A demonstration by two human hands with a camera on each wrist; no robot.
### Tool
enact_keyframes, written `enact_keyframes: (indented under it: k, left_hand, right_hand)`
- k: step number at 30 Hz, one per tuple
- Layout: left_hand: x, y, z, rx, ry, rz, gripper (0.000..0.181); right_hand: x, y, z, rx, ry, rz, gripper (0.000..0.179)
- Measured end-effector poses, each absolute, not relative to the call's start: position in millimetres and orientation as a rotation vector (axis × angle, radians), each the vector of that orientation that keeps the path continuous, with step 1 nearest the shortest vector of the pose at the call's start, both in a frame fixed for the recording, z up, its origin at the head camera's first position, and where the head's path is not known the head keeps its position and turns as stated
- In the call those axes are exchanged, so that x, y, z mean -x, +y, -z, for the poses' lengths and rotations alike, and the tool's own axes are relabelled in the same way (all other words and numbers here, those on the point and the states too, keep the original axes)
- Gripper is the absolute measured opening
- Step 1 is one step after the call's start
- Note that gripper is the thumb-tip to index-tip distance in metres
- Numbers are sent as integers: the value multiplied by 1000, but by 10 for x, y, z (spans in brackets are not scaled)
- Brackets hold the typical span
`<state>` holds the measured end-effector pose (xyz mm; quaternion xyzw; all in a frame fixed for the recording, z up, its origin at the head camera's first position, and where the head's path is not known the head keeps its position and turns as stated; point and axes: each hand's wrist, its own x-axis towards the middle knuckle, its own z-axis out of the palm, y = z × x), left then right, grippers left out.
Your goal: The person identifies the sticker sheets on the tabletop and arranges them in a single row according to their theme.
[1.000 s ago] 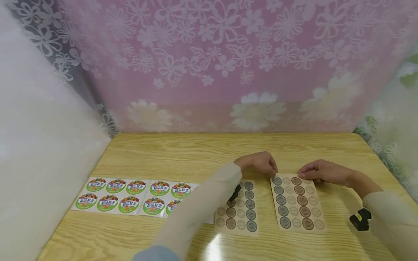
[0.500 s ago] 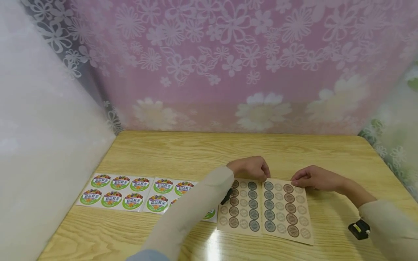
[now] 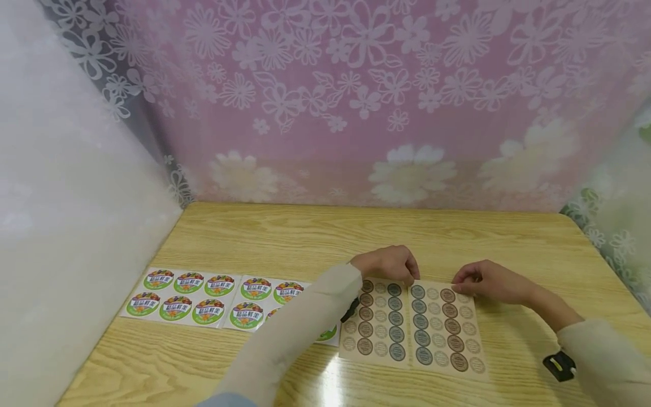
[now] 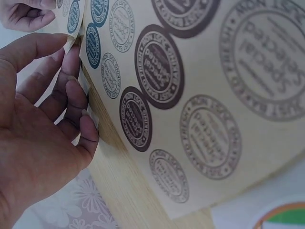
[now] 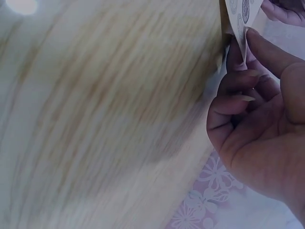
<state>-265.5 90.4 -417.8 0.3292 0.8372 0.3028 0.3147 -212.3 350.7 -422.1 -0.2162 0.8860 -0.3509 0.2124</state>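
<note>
Two tan sheets of round "Special Selected" stickers lie side by side in the head view: a left sticker sheet [image 3: 380, 331] and a right sticker sheet [image 3: 443, 333]. My left hand [image 3: 391, 263] pinches the right sheet's upper left corner between thumb and index finger; its other fingers are curled loosely, as the left wrist view shows. With thumb and fingers, my right hand [image 3: 490, 282] pinches the upper right corner, lifted a little off the wood in the right wrist view. The left sheet [image 4: 162, 86] fills much of the left wrist view. My left forearm hides part of its left side.
On the left of the wooden table [image 3: 285, 237] lie two white sheets of fruit stickers [image 3: 175, 308], edge to edge; my left sleeve [image 3: 292, 333] covers part of the nearer one. A pink flowered curtain [image 3: 325, 113] hangs behind the table. Each wrist bears a small black camera [image 3: 559, 366].
Both hands have brought the right sticker sheet leftward and slightly toward me, up against the left sheet. Over the last half second it has shifted only slightly and straightened a little.
</note>
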Motion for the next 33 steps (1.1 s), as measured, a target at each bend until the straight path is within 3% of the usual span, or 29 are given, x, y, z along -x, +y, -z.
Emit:
enact_keyframes:
  k: [21, 28, 33]
  left_hand:
    - [2652, 850, 4196, -879, 2285, -770, 10]
    - [2682, 776, 4167, -936, 2323, -726, 23]
    - [2723, 655, 4155, -970, 2396, -689, 21]
  right_hand:
    - [2025, 3363, 4269, 523, 2721, 837, 13]
    - [2009, 3374, 4262, 510, 2762, 816, 17]
    - [2002, 3411, 4261, 493, 2785, 796, 20]
